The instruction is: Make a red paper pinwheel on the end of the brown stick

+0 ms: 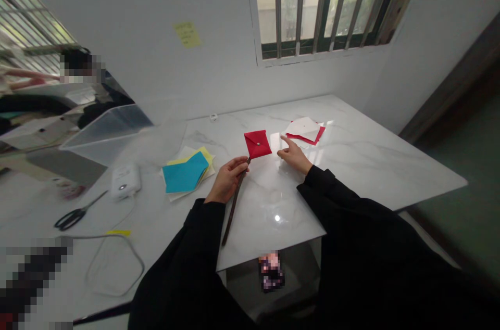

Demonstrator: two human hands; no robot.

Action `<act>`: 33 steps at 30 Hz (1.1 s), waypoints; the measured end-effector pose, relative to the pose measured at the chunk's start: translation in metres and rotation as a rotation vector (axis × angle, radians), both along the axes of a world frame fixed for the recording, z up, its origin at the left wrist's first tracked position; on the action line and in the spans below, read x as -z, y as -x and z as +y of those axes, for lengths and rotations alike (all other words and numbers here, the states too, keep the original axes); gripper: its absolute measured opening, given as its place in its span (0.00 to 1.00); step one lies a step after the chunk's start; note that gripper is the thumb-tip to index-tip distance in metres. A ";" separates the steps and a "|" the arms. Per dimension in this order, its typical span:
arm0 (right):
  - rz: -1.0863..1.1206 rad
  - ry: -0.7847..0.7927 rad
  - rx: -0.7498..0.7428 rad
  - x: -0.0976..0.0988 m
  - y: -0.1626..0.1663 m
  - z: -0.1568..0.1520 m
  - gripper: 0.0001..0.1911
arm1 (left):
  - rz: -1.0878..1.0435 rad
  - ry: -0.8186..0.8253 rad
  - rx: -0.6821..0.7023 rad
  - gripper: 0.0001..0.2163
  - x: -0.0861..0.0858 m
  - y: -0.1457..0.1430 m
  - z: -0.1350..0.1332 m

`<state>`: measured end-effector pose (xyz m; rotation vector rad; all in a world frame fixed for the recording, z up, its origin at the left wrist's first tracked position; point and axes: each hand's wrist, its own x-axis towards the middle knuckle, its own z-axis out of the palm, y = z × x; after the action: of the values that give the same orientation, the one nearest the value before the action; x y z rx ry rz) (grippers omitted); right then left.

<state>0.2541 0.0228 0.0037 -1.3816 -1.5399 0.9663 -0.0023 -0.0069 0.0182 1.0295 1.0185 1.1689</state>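
A small red envelope-style pouch [255, 147] with a round snap on its flap appears just past the fingertips of my left hand [228, 179]. Those fingers pinch a thin dark brown strap [233, 207], whose upper end meets the pouch's lower corner and whose tail runs down towards the table's near edge. Whether the strap is joined to the pouch, I cannot tell. My right hand [295, 155] is to the right of the pouch, not touching it, with index finger stretched out and nothing held. Beyond it lie white and red felt-like pieces [307, 129].
Left of my left hand is a stack of blue and yellow sheets [185, 171]. Farther left are black scissors [74, 217], a white power strip [125, 181], a looped cable [140, 262] and a clear plastic box [113, 129]. A barred window [320, 7] is behind the marble-look table [371, 163].
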 end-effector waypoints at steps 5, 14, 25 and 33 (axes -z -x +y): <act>0.023 0.144 -0.614 -0.004 0.005 -0.007 0.16 | 0.001 -0.014 -0.013 0.21 0.000 0.000 0.000; 0.087 -0.002 -0.214 0.008 0.008 0.004 0.15 | 0.012 -0.019 -0.008 0.21 -0.002 0.000 -0.001; -0.091 -0.176 0.151 0.000 0.000 -0.002 0.35 | 0.048 -0.002 0.056 0.21 -0.002 -0.003 -0.004; -0.331 -0.036 -0.215 -0.002 -0.004 0.004 0.15 | 0.011 -0.007 0.015 0.21 -0.002 -0.002 -0.003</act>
<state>0.2585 0.0269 0.0055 -1.4234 -1.9760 0.8603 -0.0006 -0.0098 0.0206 1.0488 1.0145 1.1560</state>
